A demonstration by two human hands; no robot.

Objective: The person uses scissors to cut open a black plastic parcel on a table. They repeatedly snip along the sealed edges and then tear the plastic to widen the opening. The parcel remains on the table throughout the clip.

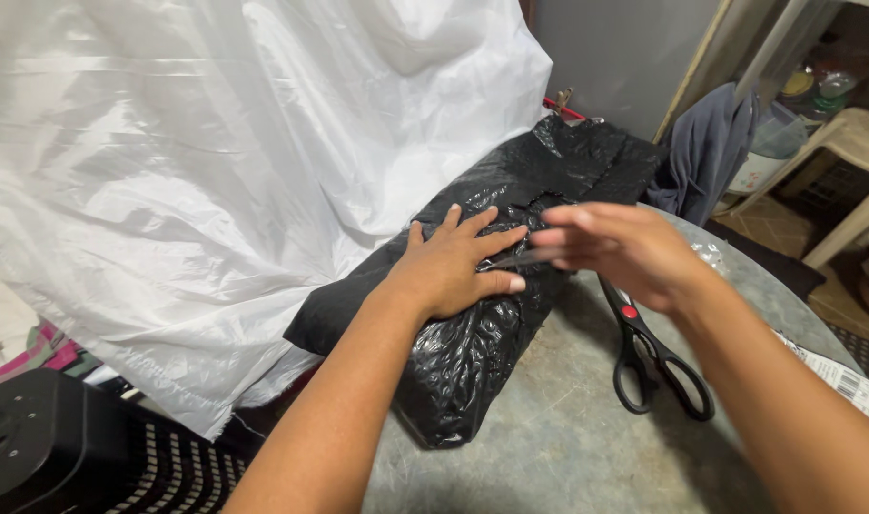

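Two hands work over a black plastic-wrapped bundle (473,324) lying on the grey table (568,438). The left hand (454,266) presses flat on it, fingers spread. The right hand (625,249) hovers blurred just beside; its grip I cannot tell. Black scissors (653,357) lie nearby, white sheeting (216,171) behind.

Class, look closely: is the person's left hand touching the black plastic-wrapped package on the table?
Touching. The head view shows the left hand lying flat, fingers spread, pressed on the black plastic-wrapped package, with no gap beneath the palm.
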